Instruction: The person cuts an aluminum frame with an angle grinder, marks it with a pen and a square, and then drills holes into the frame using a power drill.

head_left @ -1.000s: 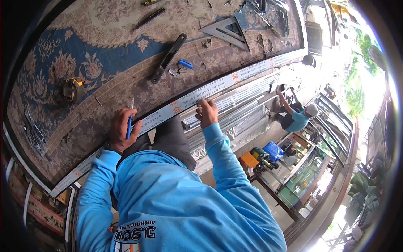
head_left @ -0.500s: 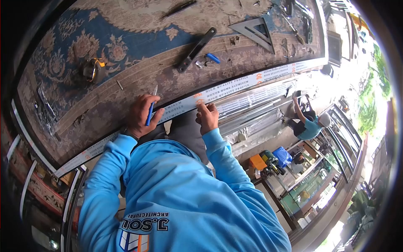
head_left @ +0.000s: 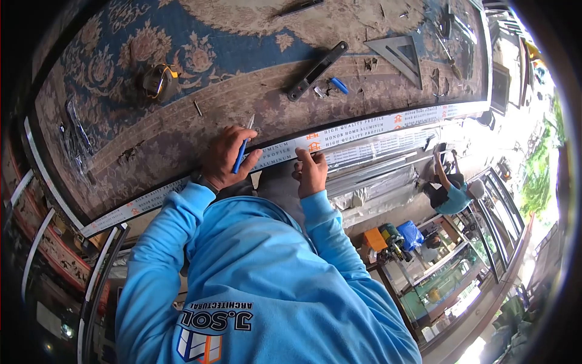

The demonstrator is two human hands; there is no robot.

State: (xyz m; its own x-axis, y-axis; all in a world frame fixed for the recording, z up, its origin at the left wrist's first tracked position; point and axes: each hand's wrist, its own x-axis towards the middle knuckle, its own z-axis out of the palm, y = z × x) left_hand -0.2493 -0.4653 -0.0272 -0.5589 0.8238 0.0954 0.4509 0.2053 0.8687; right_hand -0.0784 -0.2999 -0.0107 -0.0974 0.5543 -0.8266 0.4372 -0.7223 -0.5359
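Note:
My left hand (head_left: 227, 156) is closed around a slim blue pen-style knife (head_left: 239, 159), whose pointed silver tip sticks out past the fingers over the carpet. Its wrist rests by the near edge of the frame. Under both hands runs a long aluminum profile (head_left: 351, 134) with white printed protective film and a black inner edge. My right hand (head_left: 312, 175) is curled at the profile's near edge, thumb and forefinger pressed together; whether they pinch anything is hidden.
A patterned carpet (head_left: 242, 91) covers the worktop. On it lie a tape measure (head_left: 160, 82), a black level (head_left: 317, 71), a blue cap-like piece (head_left: 339, 85), a triangular square (head_left: 397, 57) and a screwdriver (head_left: 450, 57). Beyond the profile a person (head_left: 451, 191) crouches near metal frames.
The whole scene has shifted right and slightly down in view as the head moved. Both hands keep nearly the same place on the profile, and the knife stays in my left hand.

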